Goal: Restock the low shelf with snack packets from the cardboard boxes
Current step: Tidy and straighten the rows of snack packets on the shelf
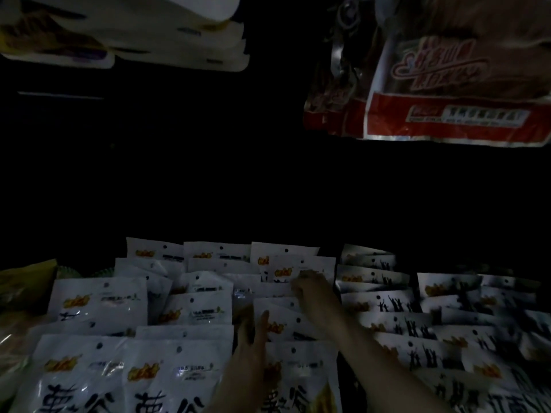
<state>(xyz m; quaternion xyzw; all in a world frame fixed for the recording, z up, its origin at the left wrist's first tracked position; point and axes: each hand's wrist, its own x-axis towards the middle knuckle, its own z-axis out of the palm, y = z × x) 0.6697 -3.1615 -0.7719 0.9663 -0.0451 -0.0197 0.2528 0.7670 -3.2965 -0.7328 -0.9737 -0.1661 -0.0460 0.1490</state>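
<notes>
White snack packets (190, 311) with orange logos stand in rows on the dim low shelf, filling the lower part of the head view. My left hand (253, 332) reaches in with straight fingers slid between two rows of packets. Farther back, my right hand (310, 286) rests on the top edge of a white packet (295, 269) in the third row; its fingertips curl over that edge, though the dark blurs the grip. No cardboard box is in view.
More white packets with black figures (417, 323) fill the right rows. Red and white bags (447, 93) hang from above at top right, and white and yellow bags (134, 34) hang at top left. Yellow-green packets (26, 281) lie at far left. The shelf back is dark.
</notes>
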